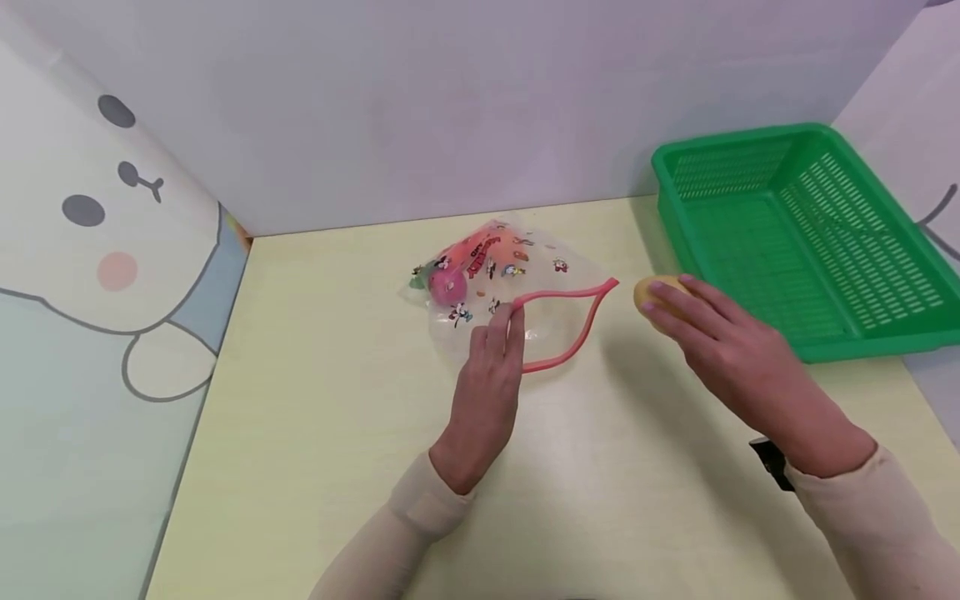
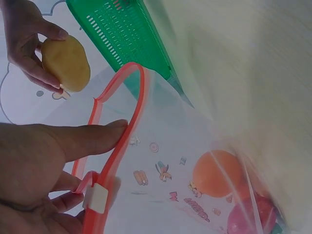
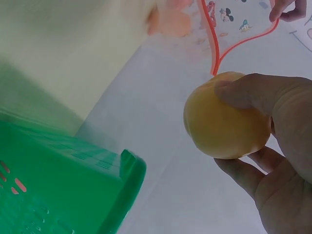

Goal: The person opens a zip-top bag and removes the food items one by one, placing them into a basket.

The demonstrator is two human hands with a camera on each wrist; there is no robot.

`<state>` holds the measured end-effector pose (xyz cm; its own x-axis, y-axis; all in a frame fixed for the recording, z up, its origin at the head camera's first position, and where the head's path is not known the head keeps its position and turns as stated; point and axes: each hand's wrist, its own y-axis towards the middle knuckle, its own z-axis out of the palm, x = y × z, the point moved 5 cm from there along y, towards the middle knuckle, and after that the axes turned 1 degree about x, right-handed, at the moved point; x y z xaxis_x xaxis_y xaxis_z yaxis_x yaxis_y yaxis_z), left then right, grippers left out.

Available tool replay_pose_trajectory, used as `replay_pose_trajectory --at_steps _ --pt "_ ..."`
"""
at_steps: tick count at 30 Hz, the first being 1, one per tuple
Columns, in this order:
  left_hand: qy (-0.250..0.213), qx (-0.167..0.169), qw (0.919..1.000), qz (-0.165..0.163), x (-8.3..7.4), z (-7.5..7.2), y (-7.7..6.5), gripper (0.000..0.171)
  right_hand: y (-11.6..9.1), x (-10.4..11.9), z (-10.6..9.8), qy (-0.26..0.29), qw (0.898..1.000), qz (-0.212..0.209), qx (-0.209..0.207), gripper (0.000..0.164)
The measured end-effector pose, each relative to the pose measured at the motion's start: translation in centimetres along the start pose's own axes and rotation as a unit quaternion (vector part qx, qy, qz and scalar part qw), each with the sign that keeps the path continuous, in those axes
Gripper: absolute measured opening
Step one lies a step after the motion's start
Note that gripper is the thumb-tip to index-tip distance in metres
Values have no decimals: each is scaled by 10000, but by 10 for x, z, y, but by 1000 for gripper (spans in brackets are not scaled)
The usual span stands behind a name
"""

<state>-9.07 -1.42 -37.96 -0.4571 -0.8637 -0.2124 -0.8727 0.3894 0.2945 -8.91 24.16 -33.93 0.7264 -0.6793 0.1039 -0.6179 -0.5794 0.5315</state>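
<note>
A clear zip bag (image 1: 555, 267) with cartoon prints and a red zip edge (image 1: 570, 354) lies on the table, its mouth spread toward the right. Its far part holds a pink round thing (image 1: 447, 286), an orange round one (image 2: 218, 173) and something green (image 1: 420, 277). My left hand (image 1: 486, 392) grips the near end of the red edge, the thumb laid along it beside a white slider (image 2: 96, 198). To the right of the mouth, my right hand (image 1: 750, 358) holds a yellow-brown potato (image 3: 226, 124) above the table, thumb on one side and fingers on the other.
A green plastic basket (image 1: 672, 187) with slotted walls stands at the right, close beside the right hand. Under the right wrist lies a small black object (image 1: 771, 463). A pale wall (image 1: 450, 108) rises behind the table, with printed cloth panels on both sides.
</note>
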Motion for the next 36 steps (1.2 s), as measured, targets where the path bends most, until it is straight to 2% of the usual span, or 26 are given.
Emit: replay_pose_trajectory --at_steps 6,14,22,23,26,27,29,31,32,35,36 --pt "2 4 10000 -10 0 -1 1 94 -2 -8 -5 -41 9998 -34 -166 70" --pt "82 -25 10000 27 1 -1 2 87 -8 -23 -16 -238 9991 330 -137 82" --pt "103 -25 9999 8 2 0 1 86 -18 -40 -25 -309 9959 785 -335 80" --pt "98 -21 9999 2 2 0 1 86 -20 -42 -26 -342 9952 842 -356 77" --pt "69 -7 10000 -18 2 0 0 88 -25 -50 -28 -463 9938 932 -401 40" --pt "55 -4 10000 -23 1 0 0 88 -27 -52 -28 -482 9935 944 -415 34" --pt "26 1 10000 -33 1 0 -1 89 -31 -57 -28 -465 9934 961 -429 40" --pt "-8 -1 10000 -41 1 0 -1 89 -35 -62 -28 -438 9926 1069 -368 36" --pt "-20 -2 10000 -44 1 0 -1 89 -37 -64 -29 -390 9923 1124 -331 43" --pt "-42 -4 10000 -46 1 0 -1 88 -41 -71 -31 -310 9907 1307 -210 89" --pt "-44 -5 10000 -45 1 0 -1 88 -42 -74 -31 -341 9900 1363 -154 95"
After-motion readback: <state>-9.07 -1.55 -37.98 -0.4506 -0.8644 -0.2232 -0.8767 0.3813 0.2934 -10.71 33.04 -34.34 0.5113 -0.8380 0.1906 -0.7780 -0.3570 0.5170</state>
